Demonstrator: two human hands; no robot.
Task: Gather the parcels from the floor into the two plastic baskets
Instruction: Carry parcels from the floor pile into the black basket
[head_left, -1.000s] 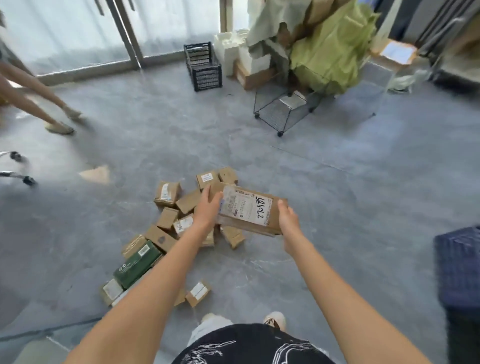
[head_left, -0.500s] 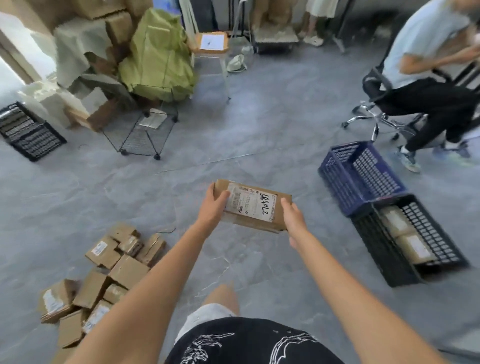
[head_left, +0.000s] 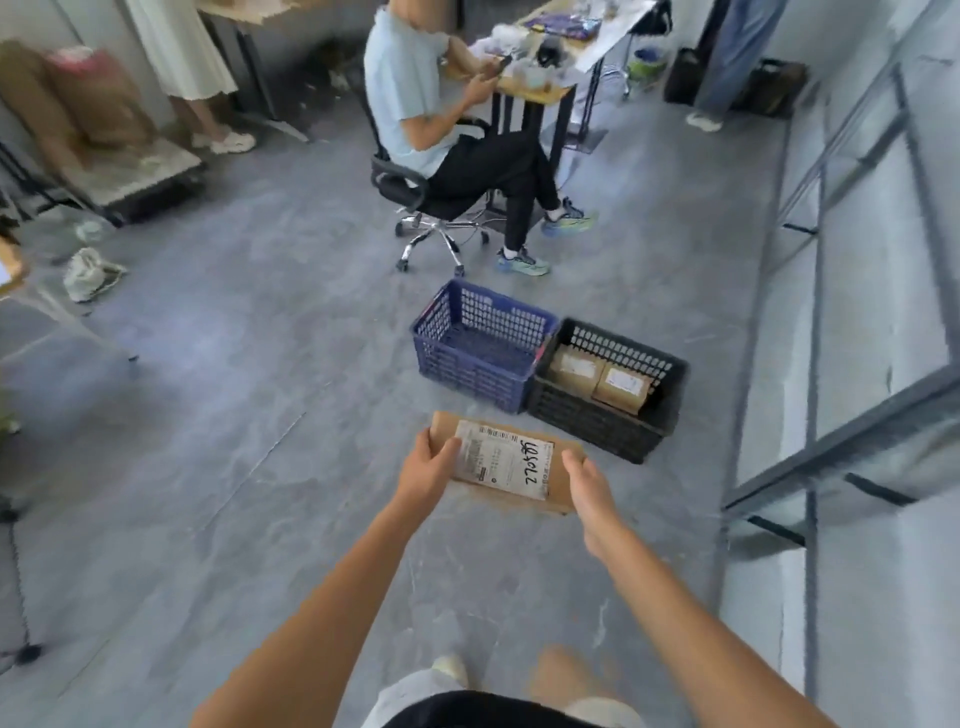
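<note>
I hold a flat brown cardboard parcel (head_left: 506, 462) with a white shipping label between both hands, just in front of the baskets. My left hand (head_left: 426, 467) grips its left end and my right hand (head_left: 589, 486) presses against its right end. The blue plastic basket (head_left: 441, 332) stands on the floor ahead with nothing visible inside. Right beside it, touching, is the black plastic basket (head_left: 597, 421), which holds two brown parcels (head_left: 600, 376).
A person sits on a wheeled office chair (head_left: 431, 228) at a desk just behind the baskets. A metal shelf frame (head_left: 810, 415) runs along the right wall. A crumpled white bag (head_left: 91, 273) lies on the floor at the left. Other people stand at the back.
My view has swung right, away from the parcel pile, which is now out of sight. Both baskets have come to centre, and the held parcel is nearer to them.
</note>
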